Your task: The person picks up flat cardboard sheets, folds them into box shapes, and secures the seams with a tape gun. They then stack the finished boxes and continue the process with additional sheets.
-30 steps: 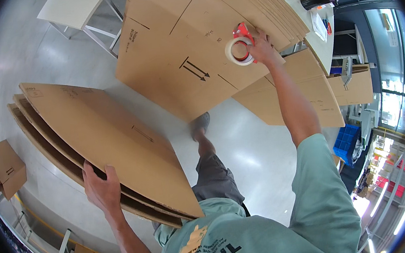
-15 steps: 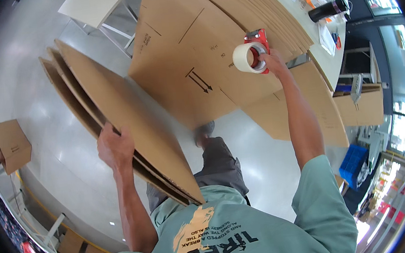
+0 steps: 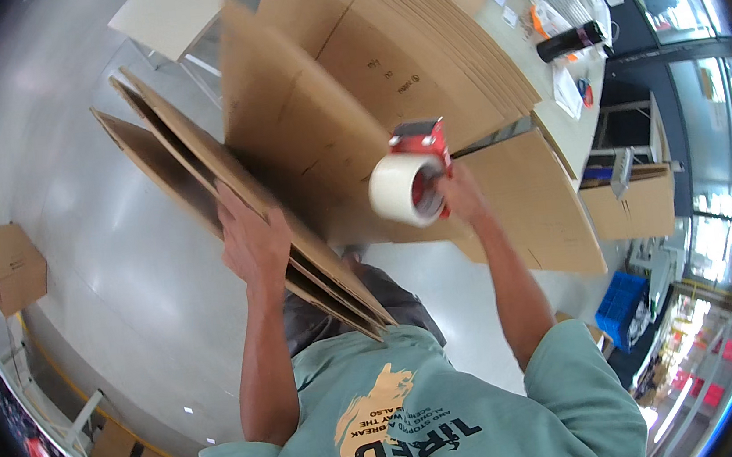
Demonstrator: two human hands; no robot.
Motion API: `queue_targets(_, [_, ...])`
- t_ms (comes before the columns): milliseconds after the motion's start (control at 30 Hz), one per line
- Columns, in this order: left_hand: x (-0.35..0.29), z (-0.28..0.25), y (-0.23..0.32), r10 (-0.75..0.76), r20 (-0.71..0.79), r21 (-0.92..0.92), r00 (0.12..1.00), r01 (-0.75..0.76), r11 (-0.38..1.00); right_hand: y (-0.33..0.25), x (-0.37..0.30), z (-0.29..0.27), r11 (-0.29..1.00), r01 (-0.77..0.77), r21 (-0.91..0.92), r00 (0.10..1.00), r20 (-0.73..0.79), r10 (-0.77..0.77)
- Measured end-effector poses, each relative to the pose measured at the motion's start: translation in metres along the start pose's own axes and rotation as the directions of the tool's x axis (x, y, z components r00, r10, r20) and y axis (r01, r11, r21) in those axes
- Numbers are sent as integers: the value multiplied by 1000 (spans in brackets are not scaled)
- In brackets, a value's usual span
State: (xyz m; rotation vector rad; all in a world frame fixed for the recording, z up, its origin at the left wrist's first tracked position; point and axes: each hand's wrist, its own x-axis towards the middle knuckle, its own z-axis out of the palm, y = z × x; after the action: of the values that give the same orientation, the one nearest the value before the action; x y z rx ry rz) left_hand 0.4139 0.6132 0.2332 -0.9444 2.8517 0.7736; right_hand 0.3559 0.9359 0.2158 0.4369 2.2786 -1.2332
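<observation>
My left hand (image 3: 254, 239) is closed on a flattened cardboard box (image 3: 166, 146), whose panels stand slightly apart and whose lower end rests against my shirt. A red tape dispenser (image 3: 435, 141) with a wide roll of pale tape (image 3: 391, 193) is gripped in my right hand (image 3: 462, 197). Just beyond the dispenser, a blurred cardboard sheet (image 3: 277, 87) leans out from a row of upright flat cardboard sheets (image 3: 430, 72). Its lower part is partly hidden behind the box in my left hand.
A white table (image 3: 581, 124) at the right bears a black bottle (image 3: 571, 41) and papers. Another cardboard panel (image 3: 531, 204) leans below it. A white stool (image 3: 165, 19) stands at the far left. Further off are an open cardboard box (image 3: 15, 267) and a blue crate (image 3: 622, 309).
The front cardboard sheet has tipped leftward, away from the row. My right hand has moved left and nearer with the dispenser. My left hand and its box have shifted right.
</observation>
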Motion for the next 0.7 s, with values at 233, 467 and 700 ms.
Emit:
queue_targets(233, [-3, -5, -27, 52, 130, -32, 990, -48, 998, 9, -101, 112, 601, -344, 722, 917, 396, 49])
queue_targets(467, [-11, -15, -42, -59, 72, 32, 996, 57, 998, 27, -78, 102, 638, -365, 678, 896, 442, 42])
queue_targets(700, [-15, -8, -44, -57, -16, 83, 998, 58, 995, 1, 71, -20, 744, 240, -624, 942, -37, -334])
